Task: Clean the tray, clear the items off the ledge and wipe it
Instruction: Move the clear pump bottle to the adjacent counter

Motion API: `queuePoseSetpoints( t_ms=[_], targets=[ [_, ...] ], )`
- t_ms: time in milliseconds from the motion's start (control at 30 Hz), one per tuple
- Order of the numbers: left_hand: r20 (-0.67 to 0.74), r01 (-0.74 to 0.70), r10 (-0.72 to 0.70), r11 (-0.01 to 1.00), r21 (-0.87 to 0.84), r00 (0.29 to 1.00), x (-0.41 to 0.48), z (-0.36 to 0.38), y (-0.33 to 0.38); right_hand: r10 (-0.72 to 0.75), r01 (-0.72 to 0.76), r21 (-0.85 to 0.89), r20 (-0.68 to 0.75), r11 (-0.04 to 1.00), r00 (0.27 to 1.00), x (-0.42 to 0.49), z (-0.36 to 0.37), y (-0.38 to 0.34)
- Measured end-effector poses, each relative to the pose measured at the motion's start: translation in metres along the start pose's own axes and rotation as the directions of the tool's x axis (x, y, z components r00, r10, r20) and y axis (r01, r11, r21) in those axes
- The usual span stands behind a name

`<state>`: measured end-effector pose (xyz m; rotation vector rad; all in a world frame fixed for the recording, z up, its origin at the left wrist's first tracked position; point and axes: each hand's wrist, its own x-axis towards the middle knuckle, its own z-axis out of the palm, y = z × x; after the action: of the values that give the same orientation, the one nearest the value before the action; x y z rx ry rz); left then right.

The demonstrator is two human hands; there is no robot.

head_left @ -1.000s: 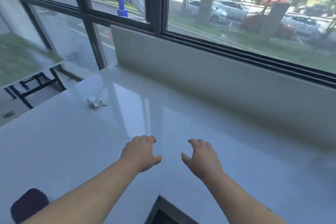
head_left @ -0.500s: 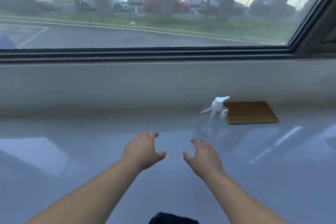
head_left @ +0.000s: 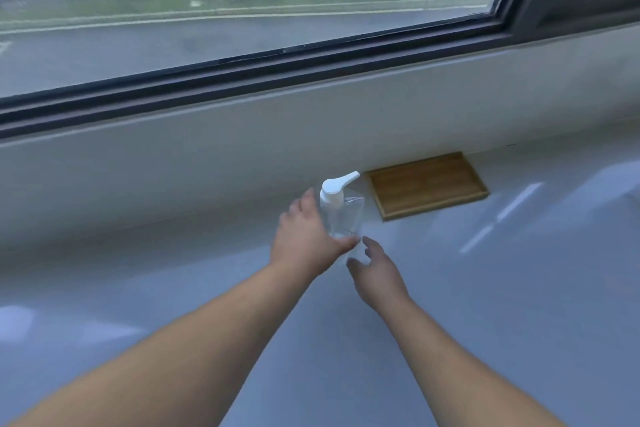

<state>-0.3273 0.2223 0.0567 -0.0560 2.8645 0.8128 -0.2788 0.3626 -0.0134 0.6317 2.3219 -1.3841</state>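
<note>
Now reaching further than before: left hand (head_left: 304, 239) against the bottle (head_left: 341, 210), fingers spread around its side; right hand (head_left: 377, 270) just below, fingers loosely spread. Tray (head_left: 427, 184) beside the bottle on the ledge (head_left: 519, 270).

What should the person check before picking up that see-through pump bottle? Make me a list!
1. Pump bottle standing upright on the ledge: ok.
2. Left hand against the bottle's side: ok, thumb at its base.
3. Left hand fully closed around the bottle: cannot tell.
4. Right hand free to help: ok, open and empty, just below the bottle.
5. Pump top seated on the bottle: ok.
6. Wooden tray out of the way: ok, empty, right of the bottle, apart from it.
</note>
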Motion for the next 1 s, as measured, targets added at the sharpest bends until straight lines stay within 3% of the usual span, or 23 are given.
queuePoseSetpoints(
  t_ms=[133,300,633,1000],
  targets=[
    [-0.013,0.082,-0.081,0.997,0.017,0.997,0.006,0.011,0.008,0.151,-0.208,0.379,0.173,0.902,0.973,0.010,0.006,-0.005],
    [-0.048,0.087,-0.086,0.996,0.011,0.995,-0.001,0.002,-0.004,0.172,-0.278,0.527,0.241,0.803,0.955,0.004,0.017,-0.011],
    [-0.182,0.232,-0.242,0.970,-0.074,0.953,-0.084,-0.095,-0.123,0.075,-0.251,0.430,0.386,0.867,0.919,-0.065,0.126,-0.070],
    [-0.334,0.479,-0.523,0.852,-0.212,0.784,-0.313,-0.230,-0.343,-0.028,-0.126,0.200,0.627,0.972,0.778,-0.271,0.359,-0.117]
  ],
)
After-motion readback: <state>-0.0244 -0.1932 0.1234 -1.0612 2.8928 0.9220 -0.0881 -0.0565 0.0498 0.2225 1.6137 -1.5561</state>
